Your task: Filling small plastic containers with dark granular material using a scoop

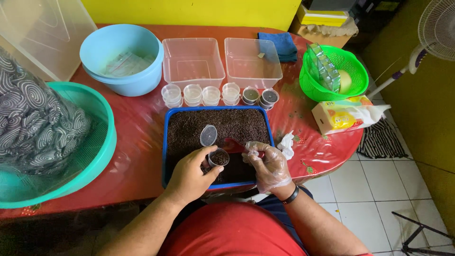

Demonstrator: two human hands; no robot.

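My left hand (190,174) grips a small clear cup (219,157) partly filled with dark grains, its hinged lid (208,135) flipped open above it. My right hand (268,164), in a thin clear glove, holds a red scoop (233,145) next to the cup. Both hover over a blue tray (166,142) full of dark brown grains. Beyond the tray stands a row of small cups (193,94); two at the right end (260,96) hold dark grains and are lidded.
Two clear rectangular tubs (193,61) and a light blue bowl (121,58) stand at the back of the red table. A teal basin (99,156) with a bagged patterned bundle is at left. A green basket (334,72), tissue pack (339,115) and crumpled tissue (286,144) lie right.
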